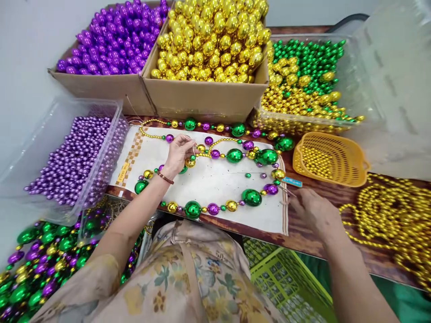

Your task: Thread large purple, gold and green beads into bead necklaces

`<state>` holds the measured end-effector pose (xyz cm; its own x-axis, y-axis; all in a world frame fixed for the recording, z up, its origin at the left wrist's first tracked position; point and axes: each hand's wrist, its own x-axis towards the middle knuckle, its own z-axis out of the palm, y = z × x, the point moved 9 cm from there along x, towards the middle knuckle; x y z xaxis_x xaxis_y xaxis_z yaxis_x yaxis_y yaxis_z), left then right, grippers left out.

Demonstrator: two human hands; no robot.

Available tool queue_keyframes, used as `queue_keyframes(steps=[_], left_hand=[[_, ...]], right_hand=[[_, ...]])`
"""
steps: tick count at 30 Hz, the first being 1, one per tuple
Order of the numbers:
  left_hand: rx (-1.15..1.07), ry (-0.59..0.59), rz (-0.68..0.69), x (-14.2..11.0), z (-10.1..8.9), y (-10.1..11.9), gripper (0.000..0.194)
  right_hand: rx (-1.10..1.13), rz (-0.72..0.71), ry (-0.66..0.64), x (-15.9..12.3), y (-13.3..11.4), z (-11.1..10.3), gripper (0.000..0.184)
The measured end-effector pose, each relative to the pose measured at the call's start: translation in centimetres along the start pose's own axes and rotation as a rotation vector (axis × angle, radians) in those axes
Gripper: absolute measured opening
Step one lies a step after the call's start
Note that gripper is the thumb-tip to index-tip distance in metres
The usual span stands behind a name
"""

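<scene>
A necklace of green, purple and gold beads [193,209] curves over a white cloth [208,184]. My left hand [179,154], with a beaded bracelet [165,177] at its wrist, is over the cloth's upper middle. Its fingertips pinch a thin thread close to gold and green beads [190,162]. My right hand [314,211] is beyond the cloth's right edge, blurred, its fingers drawn together around a thin thing I cannot make out. Near it are a purple bead [270,189] and a blue tag [292,181]. A fine needle-like line runs toward loose small beads [248,175].
Cardboard boxes hold purple beads [111,40] and gold beads [212,40]. Clear bins stand left [116,130] and back right [357,58]. An orange basket [353,168] and gold bead strands [387,211] lie right. Bead strands [43,264] and a green crate [286,278] are below.
</scene>
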<state>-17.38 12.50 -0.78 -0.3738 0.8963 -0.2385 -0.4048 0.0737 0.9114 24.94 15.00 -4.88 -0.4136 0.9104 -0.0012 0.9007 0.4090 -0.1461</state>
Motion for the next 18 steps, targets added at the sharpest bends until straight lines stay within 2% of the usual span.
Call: queue_keyframes(steps=[3,5,8,10,13,14,16,18], left_hand=[[-0.005,0.014,0.009,0.0,-0.1,-0.1,0.031],[-0.012,0.016,0.015,-0.1,-0.1,-0.3,0.032],[-0.008,-0.005,0.008,-0.1,0.2,-0.7,0.031],[-0.003,-0.023,0.007,-0.2,0.6,-0.9,0.030],[-0.014,-0.028,0.009,-0.3,0.8,-0.9,0.031],[-0.022,-0.027,0.007,-0.4,0.9,-0.9,0.031],[-0.041,-0.025,0.004,-0.4,0.9,-0.8,0.031],[-0.058,-0.031,0.005,-0.5,0.9,-0.7,0.031]], right_hand=[[0.002,0.170,-0.061,-1.9,2.7,-0.6,0.007],[0.020,0.220,-0.054,-2.9,3.7,-1.9,0.011],[0.121,0.145,0.056,-2.6,1.8,-5.3,0.028],[0.222,0.064,0.101,-1.0,-1.7,-7.3,0.036],[0.479,-0.106,0.039,3.1,-9.3,-8.7,0.036],[0.577,-0.171,-0.010,4.6,-12.1,-8.9,0.033],[0.727,-0.265,-0.201,7.4,-17.1,-8.0,0.032],[0.786,-0.356,-0.355,9.9,-20.8,-7.3,0.032]])
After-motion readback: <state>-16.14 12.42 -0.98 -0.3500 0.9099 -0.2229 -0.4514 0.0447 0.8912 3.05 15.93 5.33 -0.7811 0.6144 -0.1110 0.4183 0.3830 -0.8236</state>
